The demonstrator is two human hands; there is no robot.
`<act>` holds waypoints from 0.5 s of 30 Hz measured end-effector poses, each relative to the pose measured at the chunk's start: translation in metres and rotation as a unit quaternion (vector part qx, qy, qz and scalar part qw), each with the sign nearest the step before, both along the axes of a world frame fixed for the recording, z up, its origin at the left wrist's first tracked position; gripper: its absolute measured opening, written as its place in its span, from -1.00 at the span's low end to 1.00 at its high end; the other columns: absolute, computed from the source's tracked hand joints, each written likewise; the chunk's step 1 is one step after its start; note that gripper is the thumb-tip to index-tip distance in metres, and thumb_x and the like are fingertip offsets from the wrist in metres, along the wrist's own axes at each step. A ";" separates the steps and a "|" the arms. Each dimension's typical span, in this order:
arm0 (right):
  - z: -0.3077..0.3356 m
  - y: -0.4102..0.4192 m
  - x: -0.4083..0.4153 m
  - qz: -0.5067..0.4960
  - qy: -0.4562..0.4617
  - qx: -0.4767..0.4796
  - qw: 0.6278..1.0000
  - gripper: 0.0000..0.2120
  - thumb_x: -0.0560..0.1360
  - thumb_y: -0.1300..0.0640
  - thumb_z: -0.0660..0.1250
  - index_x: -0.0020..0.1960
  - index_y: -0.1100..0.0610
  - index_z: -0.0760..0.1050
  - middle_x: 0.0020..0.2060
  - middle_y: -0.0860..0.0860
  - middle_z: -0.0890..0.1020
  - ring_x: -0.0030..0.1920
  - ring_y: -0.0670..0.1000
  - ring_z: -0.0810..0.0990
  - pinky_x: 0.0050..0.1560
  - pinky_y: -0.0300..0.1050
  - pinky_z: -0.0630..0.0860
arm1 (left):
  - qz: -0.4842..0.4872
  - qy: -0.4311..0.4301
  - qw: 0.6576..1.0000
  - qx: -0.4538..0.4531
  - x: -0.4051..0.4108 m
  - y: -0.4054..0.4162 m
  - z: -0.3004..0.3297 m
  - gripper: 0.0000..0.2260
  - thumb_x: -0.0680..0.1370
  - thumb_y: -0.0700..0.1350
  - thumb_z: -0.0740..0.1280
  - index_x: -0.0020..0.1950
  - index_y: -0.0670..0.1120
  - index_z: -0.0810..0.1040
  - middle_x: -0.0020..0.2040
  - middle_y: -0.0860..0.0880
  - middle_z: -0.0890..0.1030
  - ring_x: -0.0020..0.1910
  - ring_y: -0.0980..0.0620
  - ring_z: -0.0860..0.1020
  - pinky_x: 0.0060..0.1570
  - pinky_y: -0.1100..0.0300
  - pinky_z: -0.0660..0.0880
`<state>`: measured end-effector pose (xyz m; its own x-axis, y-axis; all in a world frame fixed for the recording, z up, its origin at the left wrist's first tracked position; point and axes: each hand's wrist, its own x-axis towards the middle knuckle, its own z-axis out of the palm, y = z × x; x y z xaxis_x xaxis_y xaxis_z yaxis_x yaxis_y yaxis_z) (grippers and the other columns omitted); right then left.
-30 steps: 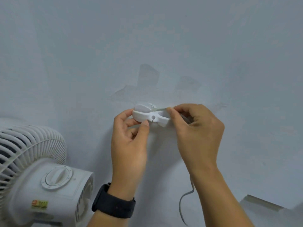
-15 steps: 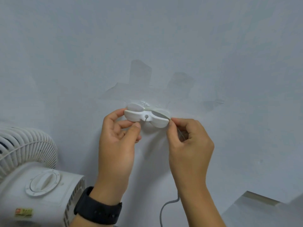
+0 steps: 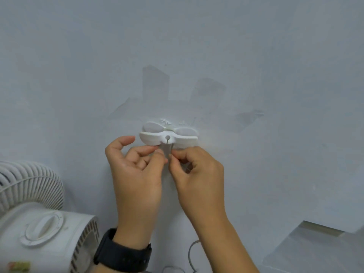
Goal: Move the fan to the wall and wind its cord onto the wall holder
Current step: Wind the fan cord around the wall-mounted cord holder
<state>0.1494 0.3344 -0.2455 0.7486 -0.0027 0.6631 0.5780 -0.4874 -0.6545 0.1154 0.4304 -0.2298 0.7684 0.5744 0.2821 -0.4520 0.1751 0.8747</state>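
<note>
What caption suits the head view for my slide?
Both hands, left and right, pinch the cord under the wall holder, fan beside.

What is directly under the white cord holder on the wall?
Under the holder, both hands meet: left hand and right hand pinch a thin cord hanging from its middle slot. Their fingers cover the cord lower down.

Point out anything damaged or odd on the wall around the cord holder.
The wall is scarred just above and beside the white holder: darker angular patches where the surface looks peeled away, and small white flakes right over the holder. The holder itself looks intact.
</note>
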 end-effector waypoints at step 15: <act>0.012 -0.020 -0.012 0.128 0.037 -0.023 0.991 -0.81 0.55 0.18 0.40 0.05 -0.06 0.71 -0.29 -0.07 0.68 -0.27 -0.02 0.63 -0.24 -0.08 0.55 | 0.023 0.087 0.984 0.153 -0.005 0.012 -0.010 -0.88 0.56 -0.04 0.48 -0.16 0.06 0.77 -0.16 0.11 0.75 -0.16 0.17 0.71 -0.11 0.27 0.61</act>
<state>0.1371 0.3146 -0.2340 0.7681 0.2213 0.6008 0.6368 -0.3614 -0.6811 0.1101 0.4424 -0.2395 0.7954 0.5185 0.3139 -0.2927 -0.1248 0.9480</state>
